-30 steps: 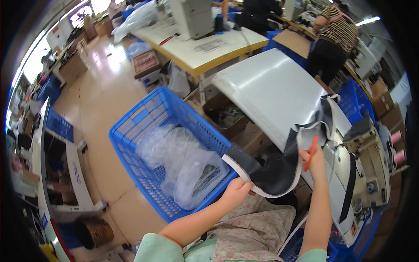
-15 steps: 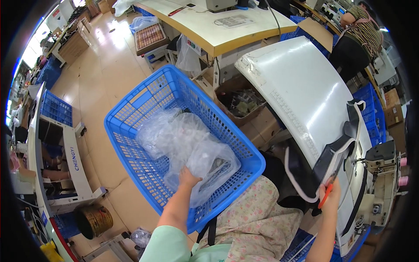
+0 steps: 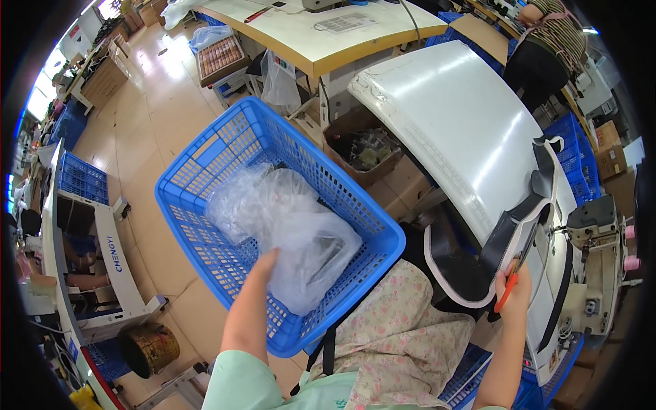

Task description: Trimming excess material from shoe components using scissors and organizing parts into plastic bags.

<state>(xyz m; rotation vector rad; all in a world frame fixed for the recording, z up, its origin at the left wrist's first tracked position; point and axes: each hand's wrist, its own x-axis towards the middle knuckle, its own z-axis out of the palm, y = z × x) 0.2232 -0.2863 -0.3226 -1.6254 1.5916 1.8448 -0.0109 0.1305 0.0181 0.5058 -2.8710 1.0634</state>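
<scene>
My left hand [image 3: 262, 265] is inside the blue plastic basket [image 3: 389, 239], at the left edge of a clear plastic bag [image 3: 311, 253]. The thumb shows, but the bag hides the other fingers. Something dark shows faintly through the bag. My right hand [image 3: 517, 290] is closed around scissors with orange-red handles [image 3: 506, 292], their blades pointing up and away. Against the blades and that hand lies a long black strip with white edging [image 3: 507, 236]. It runs over the white tabletop's right side and hangs in a loop off the near edge.
The white curved tabletop [image 3: 451, 116] lies to the right, with a sewing machine [image 3: 593, 266] beyond my right hand. An open cardboard box [image 3: 362, 154] sits under it. Behind stands another table [image 3: 328, 41]. A person [image 3: 547, 48] works at far right. A metal bucket [image 3: 150, 348] stands at lower left.
My left hand has shifted left and farther in along the bag, and its fingers have gone out of sight. The bag's near part has bunched differently. My right hand still holds the scissors.
</scene>
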